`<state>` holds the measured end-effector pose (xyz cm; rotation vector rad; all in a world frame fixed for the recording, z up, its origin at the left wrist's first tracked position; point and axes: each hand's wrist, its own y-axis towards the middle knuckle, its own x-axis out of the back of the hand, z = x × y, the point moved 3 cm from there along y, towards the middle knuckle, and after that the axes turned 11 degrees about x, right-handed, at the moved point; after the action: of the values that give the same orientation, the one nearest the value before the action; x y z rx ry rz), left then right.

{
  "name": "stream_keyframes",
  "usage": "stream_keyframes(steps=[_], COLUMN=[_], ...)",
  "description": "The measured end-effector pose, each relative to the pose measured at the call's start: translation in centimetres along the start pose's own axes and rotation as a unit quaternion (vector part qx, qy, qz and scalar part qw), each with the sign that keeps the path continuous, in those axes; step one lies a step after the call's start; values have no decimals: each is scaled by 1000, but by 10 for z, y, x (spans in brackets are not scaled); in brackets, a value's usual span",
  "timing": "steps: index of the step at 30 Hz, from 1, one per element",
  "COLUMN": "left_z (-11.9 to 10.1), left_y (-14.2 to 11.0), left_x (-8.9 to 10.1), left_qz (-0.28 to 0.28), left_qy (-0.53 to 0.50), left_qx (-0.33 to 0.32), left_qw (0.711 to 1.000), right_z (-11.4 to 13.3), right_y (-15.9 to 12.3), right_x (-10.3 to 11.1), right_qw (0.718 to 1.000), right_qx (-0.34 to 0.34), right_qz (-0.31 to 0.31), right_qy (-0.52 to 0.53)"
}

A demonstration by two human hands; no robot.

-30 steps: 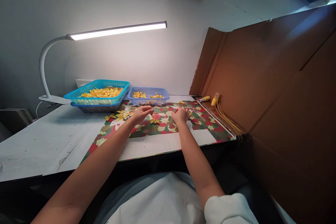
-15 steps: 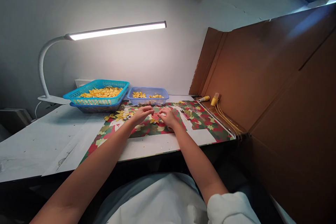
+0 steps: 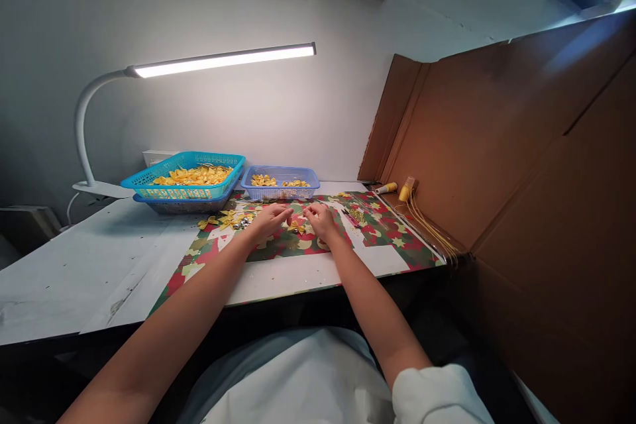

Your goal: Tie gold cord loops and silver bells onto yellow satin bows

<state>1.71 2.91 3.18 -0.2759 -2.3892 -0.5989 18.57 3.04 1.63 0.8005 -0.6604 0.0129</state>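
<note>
Yellow bow (image 3: 297,228) between curled left hand (image 3: 271,218), curled right hand (image 3: 321,220).

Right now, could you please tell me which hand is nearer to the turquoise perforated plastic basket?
Left. The left hand is in front and to the right of the turquoise basket; the right hand is farther right.
</note>
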Motion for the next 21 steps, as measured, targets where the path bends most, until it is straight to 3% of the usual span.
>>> stream_keyframes(steps=[9, 16, 21], left_z=[5, -2, -3], left_y=[1, -5, -5], left_x=[-2, 6, 6], left_qz=[-31, -118, -120], left_qy=[73, 127, 141], left_qx=[-20, -1, 3], left_qw=[997, 985, 983], right_z=[-13, -6, -2], right_y=[-4, -6, -8], right_x=[0, 1, -1], right_qw=[994, 993, 992], right_qx=[-100, -116, -118], right_qz=[-33, -24, 9], right_qy=[-24, 7, 32])
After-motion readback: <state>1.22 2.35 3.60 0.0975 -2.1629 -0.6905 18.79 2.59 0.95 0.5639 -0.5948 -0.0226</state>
